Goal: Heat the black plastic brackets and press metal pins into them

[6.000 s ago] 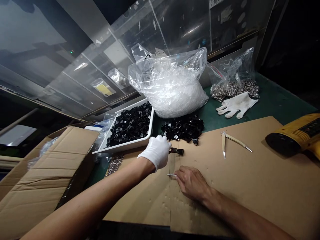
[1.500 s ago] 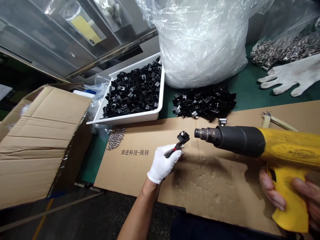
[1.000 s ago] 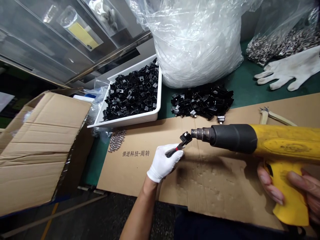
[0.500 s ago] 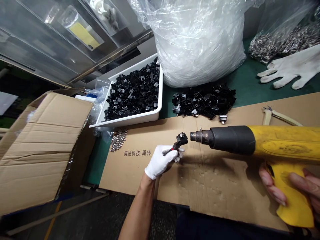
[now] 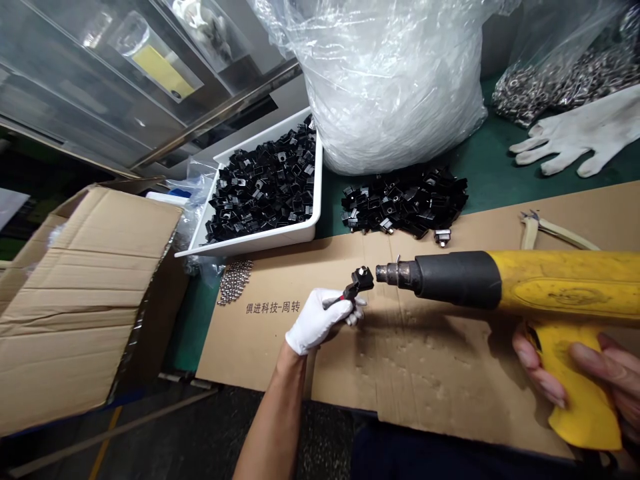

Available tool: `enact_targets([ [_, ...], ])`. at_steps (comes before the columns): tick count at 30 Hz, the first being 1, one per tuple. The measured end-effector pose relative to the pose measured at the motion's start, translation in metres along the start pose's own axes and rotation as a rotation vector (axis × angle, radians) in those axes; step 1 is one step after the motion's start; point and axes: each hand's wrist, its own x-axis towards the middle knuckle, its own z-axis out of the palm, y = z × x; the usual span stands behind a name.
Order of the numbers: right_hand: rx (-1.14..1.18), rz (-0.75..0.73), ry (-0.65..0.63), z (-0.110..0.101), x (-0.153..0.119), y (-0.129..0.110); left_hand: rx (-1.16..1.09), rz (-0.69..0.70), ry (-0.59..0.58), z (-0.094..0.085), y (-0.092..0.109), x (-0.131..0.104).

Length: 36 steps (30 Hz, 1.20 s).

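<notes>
My left hand point(image 5: 323, 319), in a white glove, is closed around a pair of pliers point(image 5: 349, 294) with a bit of red on the handle; most of the handle is hidden in the fist. At the pliers' dark jaws sits a small black plastic clip point(image 5: 369, 281) with a shiny metal pin point(image 5: 363, 271) on top. My bare right hand point(image 5: 607, 367) wraps the grip of a yellow heat gun point(image 5: 560, 287). Its metal nozzle point(image 5: 395, 273) points left, with the tip just right of the clip. Whether they touch is hard to see.
Black clips fill a white tray point(image 5: 250, 244) and form a pile point(image 5: 405, 203) beside it. Metal pins point(image 5: 235, 283) lie on the cardboard sheet point(image 5: 280, 347). Cutters point(image 5: 557, 231), a white glove point(image 5: 575, 137), a large plastic bag point(image 5: 395, 87) and a cardboard box point(image 5: 85, 293) surround the area.
The whole view has shifted slightly. The gap between the heat gun's nozzle and the clip looks a little narrower. Both hands keep their holds.
</notes>
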Motion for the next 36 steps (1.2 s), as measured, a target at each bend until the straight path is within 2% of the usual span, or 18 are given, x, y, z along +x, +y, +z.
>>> enact_targets([
  [3,-0.067,-0.03,-0.064,0.001,-0.001,-0.001,-0.003,-0.014,-0.006,0.0,0.002,0.0],
  [18,-0.165,-0.093,-0.128,0.009,0.003,-0.011,0.034,-0.031,-0.027,0.001,0.008,0.002],
  [24,-0.137,-0.143,-0.033,0.013,0.001,-0.008,0.066,-0.026,-0.036,-0.001,0.009,0.002],
  [31,-0.118,-0.129,-0.005,0.019,0.0,-0.007,0.108,-0.036,-0.033,-0.001,0.011,0.001],
  [36,-0.097,-0.06,-0.039,0.009,0.002,-0.009,0.174,-0.04,0.04,0.001,0.01,-0.003],
])
